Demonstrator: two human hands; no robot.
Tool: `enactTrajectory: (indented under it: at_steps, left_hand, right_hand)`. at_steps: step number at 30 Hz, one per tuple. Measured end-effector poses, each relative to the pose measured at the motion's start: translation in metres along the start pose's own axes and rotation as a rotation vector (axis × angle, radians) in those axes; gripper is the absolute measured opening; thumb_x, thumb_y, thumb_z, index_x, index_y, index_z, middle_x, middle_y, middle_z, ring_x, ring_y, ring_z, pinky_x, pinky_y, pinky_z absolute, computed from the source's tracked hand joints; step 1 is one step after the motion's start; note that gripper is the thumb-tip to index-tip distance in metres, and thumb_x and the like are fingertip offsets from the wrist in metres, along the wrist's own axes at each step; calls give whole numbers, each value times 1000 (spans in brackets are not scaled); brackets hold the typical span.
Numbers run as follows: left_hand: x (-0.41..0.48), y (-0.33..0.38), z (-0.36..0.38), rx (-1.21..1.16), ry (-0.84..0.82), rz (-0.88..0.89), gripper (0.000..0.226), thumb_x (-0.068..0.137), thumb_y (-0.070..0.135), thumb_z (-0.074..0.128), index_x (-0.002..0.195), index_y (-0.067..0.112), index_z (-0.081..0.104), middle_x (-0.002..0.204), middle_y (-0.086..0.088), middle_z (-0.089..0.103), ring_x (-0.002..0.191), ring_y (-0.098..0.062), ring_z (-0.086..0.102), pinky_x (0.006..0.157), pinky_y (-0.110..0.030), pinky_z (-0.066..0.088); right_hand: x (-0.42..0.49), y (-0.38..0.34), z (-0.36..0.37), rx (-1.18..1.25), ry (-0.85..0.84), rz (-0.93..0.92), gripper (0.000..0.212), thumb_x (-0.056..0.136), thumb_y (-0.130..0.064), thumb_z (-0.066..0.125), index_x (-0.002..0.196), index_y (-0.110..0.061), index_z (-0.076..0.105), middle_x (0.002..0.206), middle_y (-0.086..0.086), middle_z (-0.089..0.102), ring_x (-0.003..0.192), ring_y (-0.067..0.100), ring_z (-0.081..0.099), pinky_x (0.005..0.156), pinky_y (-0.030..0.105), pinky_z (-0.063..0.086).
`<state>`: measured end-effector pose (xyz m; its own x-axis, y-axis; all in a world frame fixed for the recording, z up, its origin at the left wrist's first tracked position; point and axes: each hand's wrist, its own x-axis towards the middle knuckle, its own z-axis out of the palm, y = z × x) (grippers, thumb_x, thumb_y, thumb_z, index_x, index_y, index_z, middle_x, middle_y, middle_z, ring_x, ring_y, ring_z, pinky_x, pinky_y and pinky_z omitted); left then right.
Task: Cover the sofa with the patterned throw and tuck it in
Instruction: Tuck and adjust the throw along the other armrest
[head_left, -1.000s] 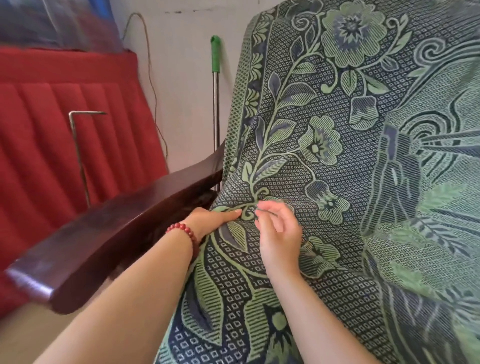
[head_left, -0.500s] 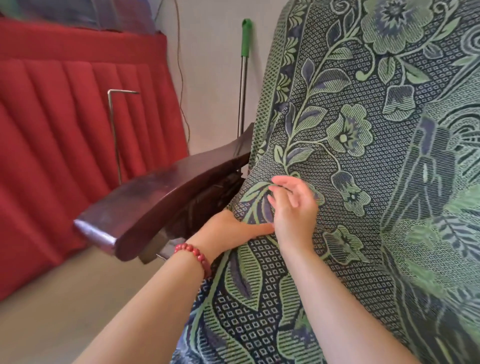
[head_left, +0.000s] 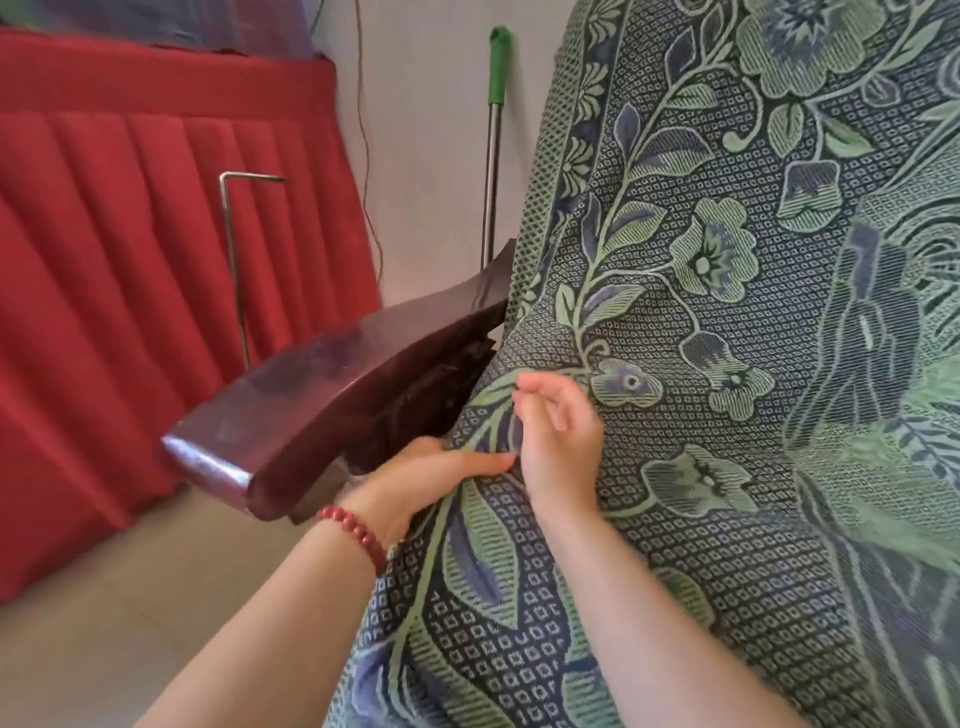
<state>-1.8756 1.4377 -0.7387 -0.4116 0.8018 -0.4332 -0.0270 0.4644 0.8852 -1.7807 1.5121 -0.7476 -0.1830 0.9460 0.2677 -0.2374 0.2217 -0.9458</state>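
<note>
While a fold of the patterned throw (head_left: 727, 364) is pinched by the right hand (head_left: 558, 441), the straight-fingered left hand (head_left: 426, 473) is pressed on it just below, beside the sofa armrest (head_left: 322, 395). The left hand has been slid lower; tucking judged ongoing.

Woven cloth throw (head_left: 727, 364); glossy dark wooden armrest (head_left: 322, 395).

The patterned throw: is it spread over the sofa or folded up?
Spread: the throw drapes flat with its pattern showing; the left hand presses its edge beside the armrest.
</note>
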Motion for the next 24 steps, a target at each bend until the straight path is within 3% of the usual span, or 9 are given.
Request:
enactTrajectory:
  at_steps: [2,4,6,9,12,16,19,21,24]
  left_hand:
    - [-6,-10,-4,87,10,-4,66,51,58,85,104,20,72,91,4,76,81,-14,72,83,-29,55]
    - [-11,-10,-5,165,-37,20,72,45,67,82,105,28,70,95,11,74,86,-9,71,84,-25,53]
    - [-12,-6,-2,184,-183,24,59,54,54,85,104,27,70,96,10,74,88,-9,71,89,-28,53]
    - [-13,-2,4,124,-293,28,26,76,14,77,100,21,70,89,6,75,82,-9,71,82,-25,55]
    - [-12,-8,-1,-82,-296,-11,34,79,2,70,109,18,67,101,-8,74,92,-27,71,84,-38,56]
    - [-13,-11,-19,-229,-294,60,37,82,-5,62,112,15,66,108,-14,71,95,-33,69,84,-42,56]
    - [-13,-21,-29,-197,-254,55,42,71,4,76,111,14,67,107,-14,71,100,-35,67,93,-46,52]
    - [-14,-31,-32,-144,-214,15,45,64,17,84,106,12,70,102,-12,73,96,-31,69,91,-42,53]
    - [-19,-46,-38,-180,-276,-73,42,67,29,75,104,10,70,103,-13,73,98,-30,69,87,-36,54]
  right_hand:
    - [-4,7,-1,-4,31,12,15,85,0,57,89,-11,67,91,-4,70,84,3,66,74,18,49]
    - [1,4,-1,0,56,4,16,85,-1,56,89,-12,67,91,-3,71,89,7,67,80,24,52]
    - [4,0,-1,-29,54,-22,18,84,-2,55,90,-13,68,92,-2,71,90,8,67,84,27,53]
    - [3,0,-3,-55,49,-39,18,85,-2,55,92,-13,68,93,-2,71,92,10,66,88,32,53]
    - [5,-3,-2,-5,64,-9,15,84,-2,56,91,-10,67,89,-3,71,90,11,67,90,37,53]
    - [9,-12,10,133,28,2,13,86,-1,54,88,-8,65,75,-14,70,77,7,65,82,31,54]
    - [0,-6,17,107,0,3,13,86,-1,55,88,-9,66,80,-11,70,78,3,66,78,27,55]
    - [-4,3,17,62,13,-4,16,86,-2,55,87,-12,68,80,-10,70,81,5,66,78,28,54]
    - [-2,8,15,49,41,13,18,85,-1,54,87,-12,68,79,-10,71,82,6,67,80,29,54]
